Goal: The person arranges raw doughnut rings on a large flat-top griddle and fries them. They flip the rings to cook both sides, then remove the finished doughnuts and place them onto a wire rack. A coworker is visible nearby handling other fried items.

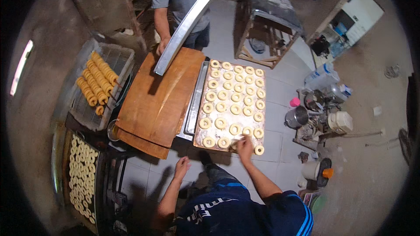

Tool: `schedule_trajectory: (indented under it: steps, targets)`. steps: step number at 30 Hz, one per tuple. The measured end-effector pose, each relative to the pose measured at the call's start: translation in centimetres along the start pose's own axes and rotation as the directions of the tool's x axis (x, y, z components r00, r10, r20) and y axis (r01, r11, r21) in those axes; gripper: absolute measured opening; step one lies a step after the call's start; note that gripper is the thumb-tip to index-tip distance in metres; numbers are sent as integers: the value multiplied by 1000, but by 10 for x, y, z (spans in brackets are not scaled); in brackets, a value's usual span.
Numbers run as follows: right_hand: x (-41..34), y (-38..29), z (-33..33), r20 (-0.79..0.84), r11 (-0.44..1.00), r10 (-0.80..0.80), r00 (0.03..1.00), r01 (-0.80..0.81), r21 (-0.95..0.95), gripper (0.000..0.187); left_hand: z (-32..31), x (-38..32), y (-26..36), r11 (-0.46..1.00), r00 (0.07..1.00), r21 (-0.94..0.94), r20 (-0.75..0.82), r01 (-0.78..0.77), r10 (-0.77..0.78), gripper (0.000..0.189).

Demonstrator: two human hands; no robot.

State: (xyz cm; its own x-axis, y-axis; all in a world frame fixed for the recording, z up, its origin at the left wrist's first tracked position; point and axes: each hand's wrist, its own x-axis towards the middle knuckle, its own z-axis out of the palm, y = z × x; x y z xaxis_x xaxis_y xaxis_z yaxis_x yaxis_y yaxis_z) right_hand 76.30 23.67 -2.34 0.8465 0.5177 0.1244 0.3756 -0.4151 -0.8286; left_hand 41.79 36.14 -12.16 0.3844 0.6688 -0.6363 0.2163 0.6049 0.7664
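Observation:
Rows of pale raw dough rings [236, 109] lie on a floured board [215, 115] before me. My right hand [245, 147] is over the board's near edge, fingers pointing down among the nearest rings. It is blurred, and a dough ring [233, 145] beside its fingers is partly hidden, so a grip cannot be made out. Near the front corner, to the right of that hand, sits another ring [259, 150]. My left hand [182, 167] hangs in the air in front of the bare wooden boards [157, 101], touching nothing visible, its fingers partly curled.
Across the boards, a co-worker [188, 0] holds a long metal tray [193, 23] tilted on edge. Left are fried rings on rods [96, 78] over a metal basin [124, 55], and a fryer full of rings [82, 173]. Pots [296, 117] stand at right, a wooden-framed stand [269, 23] behind.

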Motion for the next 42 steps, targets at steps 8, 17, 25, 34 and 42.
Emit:
schedule_trajectory:
  steps: [8,17,25,34,42]
  targets:
    - [202,223,-46,179,827,396,900,-435,356,22,150,99,24,884,969,-432,-80,177,-232,52]
    - [299,294,-49,409,746,622,667,-664,-53,64,174,79,37,858,954,-500,-182,119,-238,67]
    - [274,214,-43,540,566,551,636,-761,319,70,184,52,72,861,970,-504,-166,71,-177,71]
    - [202,134,-59,691,400,356,629,-771,495,70,140,21,31,894,998,-448,-56,4,-33,66]
    - [108,71,-66,764,410,264,589,-785,464,68,68,-151,-36,797,996,-603,-89,-35,-24,83]
